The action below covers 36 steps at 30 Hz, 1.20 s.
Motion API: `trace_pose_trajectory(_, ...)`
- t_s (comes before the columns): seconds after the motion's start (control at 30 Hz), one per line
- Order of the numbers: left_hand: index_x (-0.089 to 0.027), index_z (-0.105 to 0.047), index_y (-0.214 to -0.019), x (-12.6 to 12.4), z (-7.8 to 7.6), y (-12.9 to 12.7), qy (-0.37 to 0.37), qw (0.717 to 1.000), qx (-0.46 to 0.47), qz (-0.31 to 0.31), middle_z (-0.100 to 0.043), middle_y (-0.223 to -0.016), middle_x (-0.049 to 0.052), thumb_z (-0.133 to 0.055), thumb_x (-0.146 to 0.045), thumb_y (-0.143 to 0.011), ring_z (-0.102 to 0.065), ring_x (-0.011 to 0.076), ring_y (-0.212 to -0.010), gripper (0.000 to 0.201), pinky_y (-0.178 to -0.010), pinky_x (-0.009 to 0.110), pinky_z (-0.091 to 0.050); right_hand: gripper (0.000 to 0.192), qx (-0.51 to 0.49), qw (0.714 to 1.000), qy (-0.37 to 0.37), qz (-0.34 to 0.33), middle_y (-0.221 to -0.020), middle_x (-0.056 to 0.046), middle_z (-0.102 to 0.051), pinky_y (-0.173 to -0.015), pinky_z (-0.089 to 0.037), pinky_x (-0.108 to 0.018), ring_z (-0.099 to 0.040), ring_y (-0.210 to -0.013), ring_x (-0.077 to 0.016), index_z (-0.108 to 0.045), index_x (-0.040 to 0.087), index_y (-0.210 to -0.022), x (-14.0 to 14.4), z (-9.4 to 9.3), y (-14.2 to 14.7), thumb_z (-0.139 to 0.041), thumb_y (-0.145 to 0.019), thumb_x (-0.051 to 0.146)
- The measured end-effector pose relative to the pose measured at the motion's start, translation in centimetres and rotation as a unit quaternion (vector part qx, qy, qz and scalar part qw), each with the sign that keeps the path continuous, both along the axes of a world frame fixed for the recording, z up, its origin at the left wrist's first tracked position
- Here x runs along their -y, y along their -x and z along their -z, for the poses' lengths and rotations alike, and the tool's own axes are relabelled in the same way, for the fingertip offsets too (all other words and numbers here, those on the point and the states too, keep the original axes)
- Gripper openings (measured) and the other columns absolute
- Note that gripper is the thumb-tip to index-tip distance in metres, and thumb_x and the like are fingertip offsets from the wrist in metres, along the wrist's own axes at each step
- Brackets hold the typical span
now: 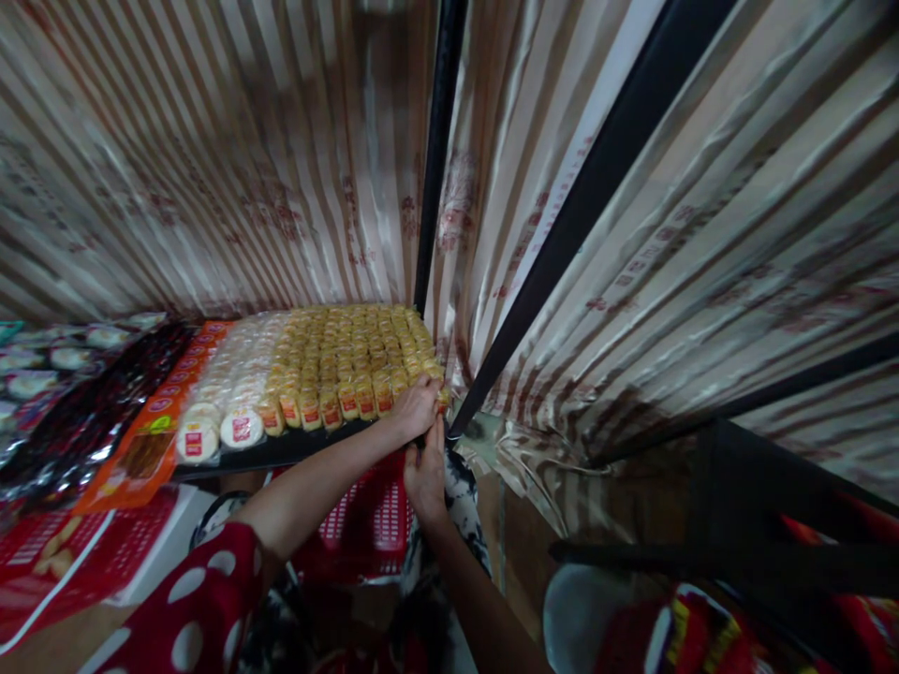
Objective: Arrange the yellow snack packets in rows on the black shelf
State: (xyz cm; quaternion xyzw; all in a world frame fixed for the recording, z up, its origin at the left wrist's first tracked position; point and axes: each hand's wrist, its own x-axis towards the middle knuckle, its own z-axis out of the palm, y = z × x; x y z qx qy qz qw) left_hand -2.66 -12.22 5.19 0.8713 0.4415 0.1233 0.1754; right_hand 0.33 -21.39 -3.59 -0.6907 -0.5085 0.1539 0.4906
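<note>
Rows of small yellow pastry packs [351, 356] with red labels fill the right part of a dark shelf [281, 452]. My left hand [416, 407] lies over the packs at the shelf's front right corner, fingers curled around one yellow pack [442, 398] that peeks out beside it. My right hand [425, 473] is just below, its fingers pointing up against the shelf edge beside the foot of a slanted black pole [562, 239]. What the right fingers hold is hidden. My left arm wears a red sleeve with white dots [197, 599].
White round cakes [225, 412], orange packs [151, 440] and dark packs [84, 421] lie left of the pastries. A red plastic basket [369, 524] stands under the shelf. Striped shiny curtains [211, 159] hang behind and to the right. An upright black pole [435, 150] rises at the shelf's back corner.
</note>
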Motion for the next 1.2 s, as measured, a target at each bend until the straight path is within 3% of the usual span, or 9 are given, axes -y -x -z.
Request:
trace_pose_trajectory(0.3, -0.017, -0.044, -0.121, -0.6, 1.4, -0.4, 0.000, 0.998, 0.058, -0.024, -0.047, -0.115, 0.008, -0.043, -0.014, -0.083, -0.057, 0.0170, -0.094, 0.038, -0.082, 0.029, -0.050, 0.065, -0.003, 1.000, -0.003, 0.015, -0.149, -0.016, -0.020, -0.111, -0.024, -0.043, -0.018, -0.138, -0.0229, -0.021, 0.004, -0.141, -1.6, 0.9, -0.2, -0.034, -0.078, 0.013)
trace_pose_trajectory(0.5, -0.018, -0.047, -0.116, 0.2, 1.9, 1.2, -0.017, 0.988, 0.133, -0.074, -0.045, -0.117, 0.008, -0.035, -0.014, -0.088, -0.054, 0.0152, -0.099, 0.031, -0.087, 0.028, -0.048, 0.064, 0.004, 1.000, -0.007, 0.016, -0.147, -0.019, -0.024, -0.110, -0.023, -0.047, -0.017, -0.138, -0.0236, -0.023, 0.003, -0.140, -2.2, 1.4, -0.8, -0.035, -0.078, 0.013)
trace_pose_trajectory(0.7, -0.019, -0.052, -0.113, 1.4, 2.7, 3.6, -0.028, 0.995, 0.072, -0.064, -0.049, -0.115, 0.007, -0.037, -0.011, -0.085, -0.055, 0.0157, -0.097, 0.032, -0.085, 0.029, -0.049, 0.067, 0.027, 0.999, -0.016, 0.018, -0.150, -0.015, -0.017, -0.110, -0.024, -0.049, -0.016, -0.138, -0.0252, -0.022, 0.009, -0.142, -2.5, 1.0, -0.7, -0.037, -0.076, 0.010)
trace_pose_trajectory(0.93, -0.020, -0.039, -0.130, 0.6, 3.2, 3.9, -0.083, 0.996, 0.023, 0.001, -0.034, -0.142, 0.006, -0.041, -0.006, -0.081, -0.038, 0.0197, -0.126, 0.052, -0.101, 0.031, -0.039, 0.067, 0.056, 0.998, -0.018, 0.024, -0.148, -0.017, -0.018, -0.107, -0.027, -0.052, -0.016, -0.138, -0.0276, -0.024, 0.010, -0.141, -2.8, 1.3, -0.5, -0.037, -0.075, 0.010)
trace_pose_trajectory(1.2, -0.016, -0.044, -0.126, -0.1, 2.2, 3.7, -0.078, 0.997, -0.013, 0.009, -0.046, -0.133, 0.009, -0.037, -0.011, -0.087, -0.045, 0.0199, -0.117, 0.041, -0.097, 0.033, -0.042, 0.067, 0.076, 0.996, -0.028, 0.023, -0.146, -0.018, -0.019, -0.107, -0.027, -0.052, -0.017, -0.137, -0.0284, -0.023, 0.010, -0.141, -3.1, 1.6, -0.7, -0.038, -0.076, 0.010)
